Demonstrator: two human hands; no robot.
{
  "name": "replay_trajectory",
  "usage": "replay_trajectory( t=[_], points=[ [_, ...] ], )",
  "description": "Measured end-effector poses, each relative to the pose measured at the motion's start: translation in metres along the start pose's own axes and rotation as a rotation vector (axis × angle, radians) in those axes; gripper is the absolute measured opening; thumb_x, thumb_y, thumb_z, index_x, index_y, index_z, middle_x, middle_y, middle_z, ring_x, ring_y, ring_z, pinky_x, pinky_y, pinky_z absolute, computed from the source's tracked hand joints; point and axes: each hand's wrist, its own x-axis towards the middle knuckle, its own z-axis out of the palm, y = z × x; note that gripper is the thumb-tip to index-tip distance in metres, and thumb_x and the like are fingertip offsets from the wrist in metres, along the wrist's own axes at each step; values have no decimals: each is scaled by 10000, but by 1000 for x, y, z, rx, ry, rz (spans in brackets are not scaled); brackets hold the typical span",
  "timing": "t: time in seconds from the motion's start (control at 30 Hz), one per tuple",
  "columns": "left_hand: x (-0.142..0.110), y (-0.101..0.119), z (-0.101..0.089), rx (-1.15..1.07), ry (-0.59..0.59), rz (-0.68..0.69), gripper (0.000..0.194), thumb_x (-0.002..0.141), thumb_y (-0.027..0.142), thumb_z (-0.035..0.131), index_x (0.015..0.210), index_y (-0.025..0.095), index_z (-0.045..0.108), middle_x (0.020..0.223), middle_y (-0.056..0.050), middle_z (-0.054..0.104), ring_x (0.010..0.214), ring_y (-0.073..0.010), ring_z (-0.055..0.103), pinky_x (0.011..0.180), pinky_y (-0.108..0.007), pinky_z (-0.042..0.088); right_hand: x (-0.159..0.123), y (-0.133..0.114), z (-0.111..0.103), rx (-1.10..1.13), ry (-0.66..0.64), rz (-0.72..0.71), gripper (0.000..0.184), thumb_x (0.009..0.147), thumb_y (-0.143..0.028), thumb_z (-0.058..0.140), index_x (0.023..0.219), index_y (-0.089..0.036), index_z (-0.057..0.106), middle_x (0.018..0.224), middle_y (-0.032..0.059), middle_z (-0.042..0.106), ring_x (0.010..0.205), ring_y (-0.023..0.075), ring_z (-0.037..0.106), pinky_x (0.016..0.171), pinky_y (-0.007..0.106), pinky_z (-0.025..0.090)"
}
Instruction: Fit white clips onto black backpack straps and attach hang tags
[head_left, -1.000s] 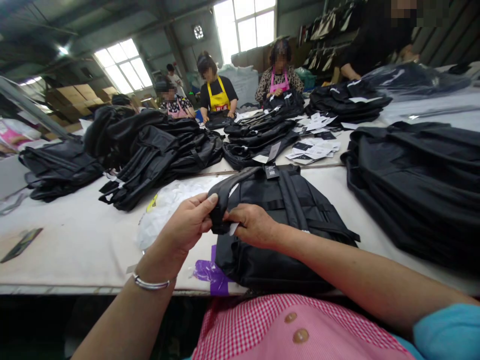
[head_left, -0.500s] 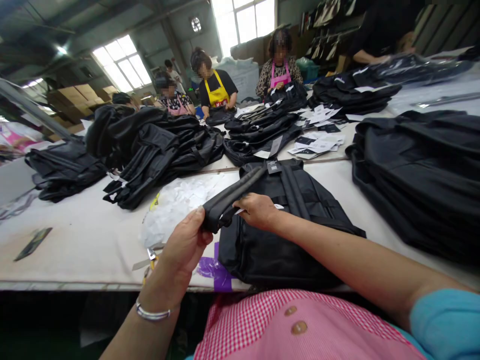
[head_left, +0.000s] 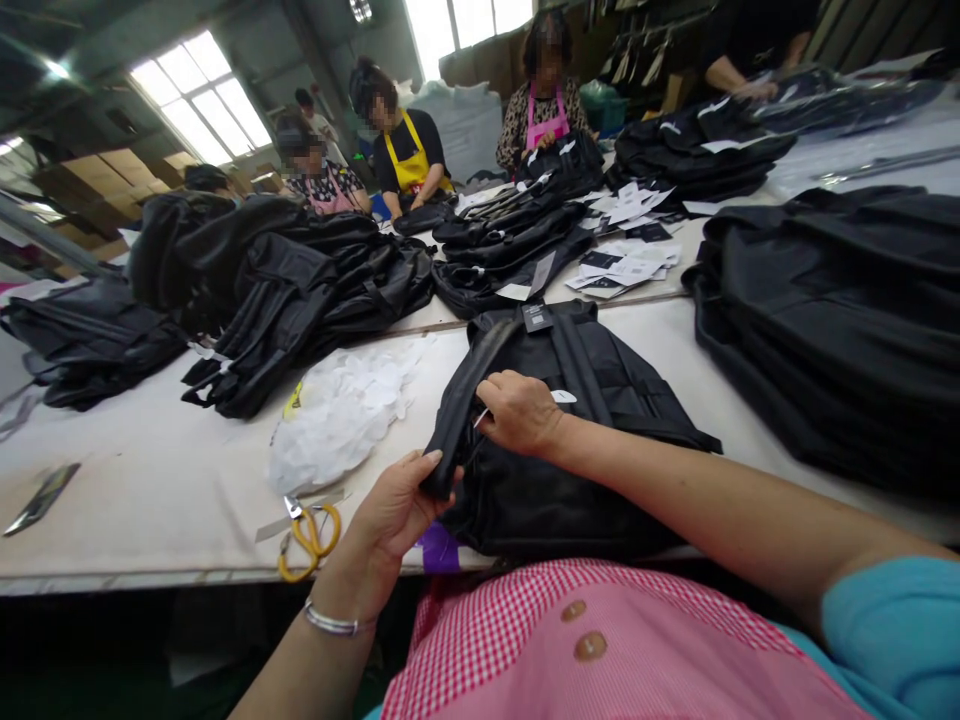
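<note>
A black backpack (head_left: 592, 400) lies back-up on the white table (head_left: 150, 480) in front of me. My left hand (head_left: 397, 505) is closed around the lower end of its padded shoulder strap (head_left: 461, 410). My right hand (head_left: 521, 412) rests on the backpack beside the strap, fingers pinched on a small white tag (head_left: 562, 397). A dark hang tag (head_left: 537, 317) sits at the top of the bag.
Yellow-handled scissors (head_left: 307, 535) lie near the table edge by a clear bag of white tags (head_left: 341, 405). Piles of black backpacks (head_left: 300, 280) fill the left, middle and right (head_left: 832, 310). Loose cards (head_left: 622, 265) lie beyond. Several people work at the far end.
My left hand slid down the strap toward the table edge and the strap dropped lower. The right hand shifted onto the bag. The view tilted down, revealing the scissors.
</note>
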Motion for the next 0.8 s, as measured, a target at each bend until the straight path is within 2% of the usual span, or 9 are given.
replay_trajectory(
  t=[0.07,0.13,0.23,0.3,0.37,0.5,0.63,0.73,0.8],
  points=[
    [4,-3,-3,21,-69,-20,185,762,127,683,934,86,627,739,-75,677,617,-147,643,531,-223,547,0,2,0,-22,73,-58,306,834,-313,602,1081,-132,609,1104,161,603,970,283,523,725,340,424],
    [8,-5,-6,30,-144,-51,215,741,112,670,949,81,625,731,-77,667,605,-143,628,538,-224,541,0,5,1,-47,85,-224,310,872,-274,559,1153,-147,591,1201,165,560,973,269,503,721,336,416],
    [13,-2,-7,3,-222,-107,279,720,96,625,999,111,614,776,-73,669,648,-175,647,559,-273,557,0,9,6,-81,43,-444,235,923,-201,469,1091,-144,622,1131,139,593,882,229,502,709,327,398],
    [15,2,-4,-32,-256,-163,329,730,114,606,1059,127,605,912,-103,687,758,-230,681,621,-350,585,0,11,8,-80,56,-469,225,924,-187,466,1061,-130,635,1079,129,612,849,217,500,704,323,392],
    [15,6,1,-61,-306,-208,329,794,193,599,1111,108,601,1048,-152,672,826,-256,684,631,-361,588,0,13,9,-65,92,-462,231,924,-200,478,1071,-126,639,1087,128,616,847,214,502,700,321,391],
    [12,5,12,-95,-373,-157,411,924,423,512,1144,90,609,966,-135,662,627,-140,611,501,-250,530,-1,17,11,-28,164,-451,241,930,-215,483,1087,-134,647,1131,124,623,860,210,511,719,322,400],
    [10,-3,19,-70,-292,-149,347,931,387,526,1077,91,634,873,-85,649,558,-96,565,486,-229,524,-3,20,18,24,156,-442,249,900,-230,540,1110,-156,651,1177,117,624,892,214,528,740,322,422],
    [12,-7,19,2,-138,-128,219,899,283,589,957,79,644,860,-94,670,576,-121,621,456,-214,525,-6,23,18,109,87,-420,301,831,-193,596,1125,-163,655,1200,110,624,959,229,551,785,329,454],
    [15,-8,19,22,-81,-107,187,881,250,613,962,84,639,863,-97,683,610,-149,659,455,-214,534,-7,27,9,241,76,-408,390,789,-170,609,1177,-144,637,1237,128,607,1057,245,554,861,343,465]
  ],
)
